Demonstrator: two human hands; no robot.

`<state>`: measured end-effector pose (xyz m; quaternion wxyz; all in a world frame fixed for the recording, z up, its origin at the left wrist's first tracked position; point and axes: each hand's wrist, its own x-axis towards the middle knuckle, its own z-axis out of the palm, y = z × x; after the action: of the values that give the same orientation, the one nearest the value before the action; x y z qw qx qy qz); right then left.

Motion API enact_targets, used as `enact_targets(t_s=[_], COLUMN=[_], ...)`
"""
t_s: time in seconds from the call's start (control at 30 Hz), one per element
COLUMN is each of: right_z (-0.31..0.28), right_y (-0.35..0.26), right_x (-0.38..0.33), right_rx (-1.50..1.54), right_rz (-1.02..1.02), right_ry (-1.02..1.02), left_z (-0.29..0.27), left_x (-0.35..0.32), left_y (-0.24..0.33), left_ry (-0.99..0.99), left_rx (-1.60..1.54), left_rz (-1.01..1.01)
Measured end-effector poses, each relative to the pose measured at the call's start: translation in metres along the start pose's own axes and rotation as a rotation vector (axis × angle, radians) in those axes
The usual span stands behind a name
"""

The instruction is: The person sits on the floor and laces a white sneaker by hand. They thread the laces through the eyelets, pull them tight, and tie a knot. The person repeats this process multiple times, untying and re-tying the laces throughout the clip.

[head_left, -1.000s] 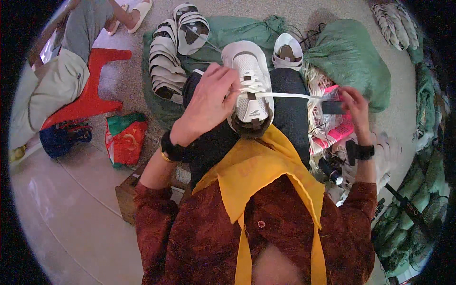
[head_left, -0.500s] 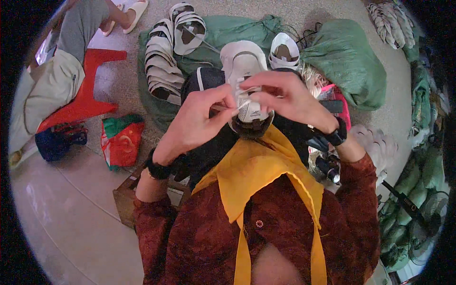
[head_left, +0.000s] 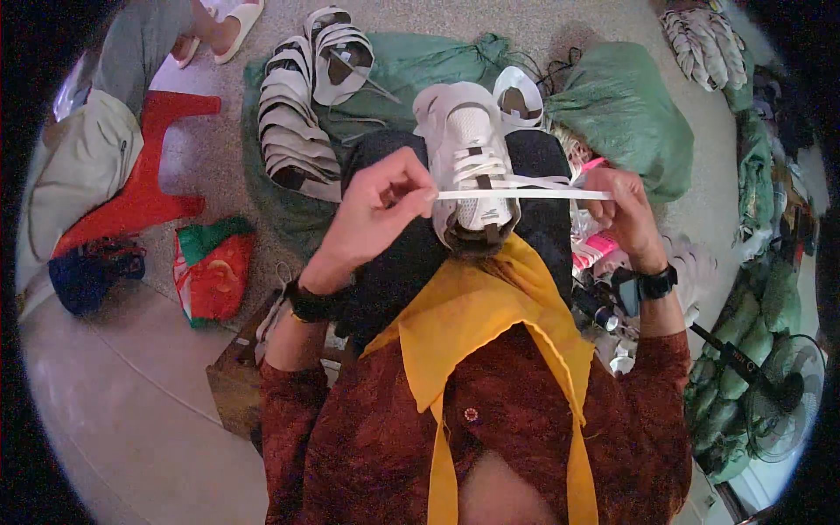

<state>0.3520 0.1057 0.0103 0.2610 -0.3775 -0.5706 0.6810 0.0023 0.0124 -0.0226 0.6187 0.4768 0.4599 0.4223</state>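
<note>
A white shoe [head_left: 466, 118] lies between my dark-trousered knees, its toe pointing away and its dark collar near the yellow apron [head_left: 490, 293]. Across its upper part a flat white shoelace [head_left: 525, 194] is stretched straight and level. My left hand [head_left: 378, 214] pinches the lace just left of the shoe. At the right my right hand [head_left: 626, 214] grips the other stretch of lace, with its fingers closed. Several rows of lace cross the tongue. A second strand runs from the shoe toward my right hand.
Curved stacks of pale shoe uppers [head_left: 296, 131] lie on green sheeting [head_left: 411, 57] ahead. Another upper [head_left: 518, 96] sits beside a full green sack [head_left: 626, 118]. A red stool [head_left: 166, 157] and a seated person's leg are at left. A fan [head_left: 786, 398] stands at right.
My hands have moved apart from close together over the shoe; the right hand went far to the right. The lace now stretches taut between them, uncovering the shoe's front.
</note>
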Motion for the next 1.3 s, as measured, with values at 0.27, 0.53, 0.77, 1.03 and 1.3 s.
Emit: enact_targets(t_s=[0.27,0.53,0.77,1.03,1.3], right_z=[-0.048,-0.052,0.081,0.085,0.08], right_y=[0.031,0.044,-0.01,0.005,0.013], right_x=[-0.006,0.025,0.036,0.025,0.027], right_rx=[0.348,-0.357,-0.383,-0.691,-0.81], right_rz=[0.09,0.281,-0.043,-0.355,-0.298], right_ry=[0.221,0.534,-0.107,-0.093,0.107], left_z=[0.043,0.066,0.073,0.08,0.072], left_x=[0.002,0.007,0.007,0.006,0.007], left_y=[-0.018,-0.02,-0.011,-0.014,-0.018], left_ry=[0.159,0.297,0.325,0.295,0.384], left_rx=[0.142,0.358,0.364,0.404,0.602], left_rz=[0.114,0.238,0.277,0.324,0.379])
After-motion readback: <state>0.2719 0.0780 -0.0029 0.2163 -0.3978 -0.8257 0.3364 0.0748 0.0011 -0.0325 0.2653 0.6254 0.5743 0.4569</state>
